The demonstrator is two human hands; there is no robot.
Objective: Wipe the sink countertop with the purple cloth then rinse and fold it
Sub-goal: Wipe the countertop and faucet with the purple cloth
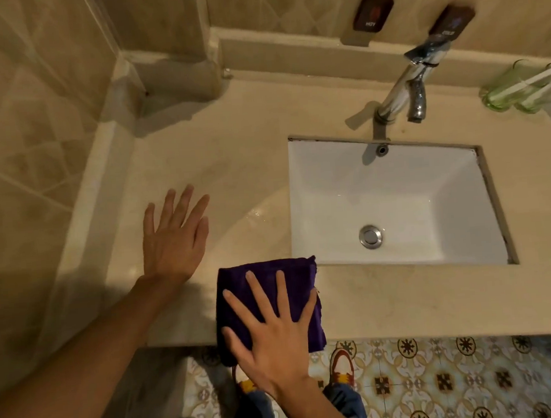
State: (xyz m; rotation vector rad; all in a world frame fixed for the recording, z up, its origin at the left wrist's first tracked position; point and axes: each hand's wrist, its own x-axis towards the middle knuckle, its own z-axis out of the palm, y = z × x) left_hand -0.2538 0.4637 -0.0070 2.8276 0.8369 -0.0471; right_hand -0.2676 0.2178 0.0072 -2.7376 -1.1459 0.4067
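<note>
The right hand [272,347] presses the folded cloth [267,295] flat, fingers spread, at the countertop's [406,300] front edge beside the sink [395,196]. The left hand [174,236] rests open. Even palm pressure and overlapping strokes should wipe best.

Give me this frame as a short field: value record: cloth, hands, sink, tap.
cloth: purple cloth, folded, flat on countertop front edge, one corner over the sink rim
right hand: fingers spread, pressing flat on cloth
left hand: flat on countertop, left of cloth, apart from it
sink: white, no cloth inside
faucet: no running water visible
</note>
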